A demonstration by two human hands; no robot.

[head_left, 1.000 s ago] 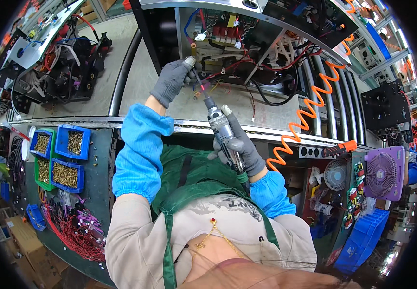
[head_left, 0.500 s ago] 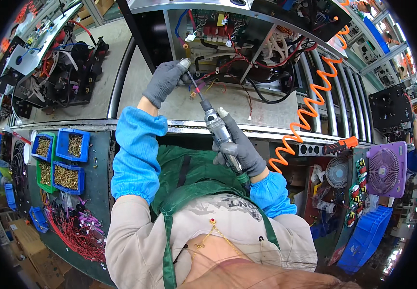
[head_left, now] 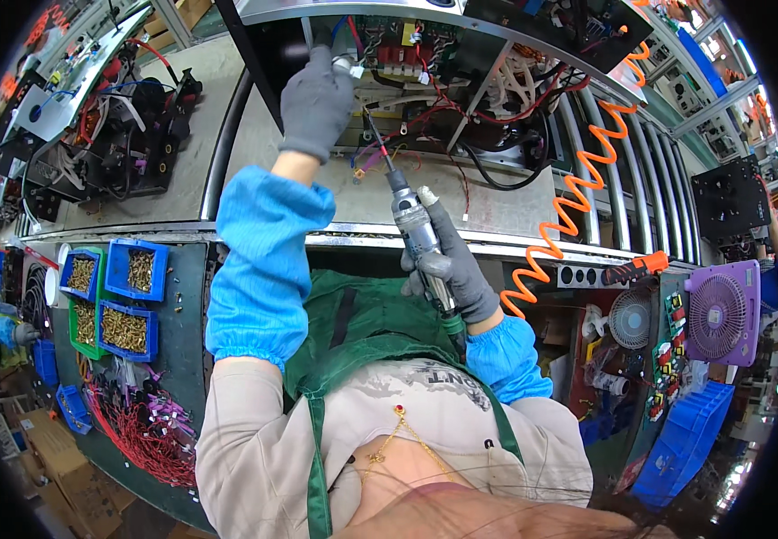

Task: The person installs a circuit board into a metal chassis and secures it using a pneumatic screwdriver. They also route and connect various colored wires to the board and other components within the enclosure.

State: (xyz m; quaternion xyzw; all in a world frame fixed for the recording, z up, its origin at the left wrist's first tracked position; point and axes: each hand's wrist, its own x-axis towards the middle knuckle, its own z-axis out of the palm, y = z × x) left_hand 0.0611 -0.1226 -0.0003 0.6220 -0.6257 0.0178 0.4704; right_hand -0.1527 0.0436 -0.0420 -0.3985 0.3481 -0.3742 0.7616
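My right hand (head_left: 459, 274), in a grey glove, is wrapped round a pneumatic screwdriver (head_left: 417, 229). The long bit of the screwdriver points up and forward toward the open front of a metal-framed electrical unit (head_left: 496, 126). At that unit's left side, my gloved left hand (head_left: 314, 106) reaches in with its fingers bent together, beside a blue wire and a white connector (head_left: 356, 72). What its fingertips grip is hidden. Red, black and white cables (head_left: 443, 110) and a circuit board (head_left: 398, 54) show inside the unit.
Blue and green bins (head_left: 127, 331) of brass-coloured screws stand on the left bench, above a bundle of red wires (head_left: 142, 440). Another opened assembly (head_left: 128, 135) sits far left. An orange coiled hose (head_left: 577, 184) hangs over rollers (head_left: 640, 171) at right. A purple fan (head_left: 721, 314) stands far right.
My left hand has moved forward and up into the unit, away from the bit tip. The screwdriver in my right hand has shifted slightly to the right.
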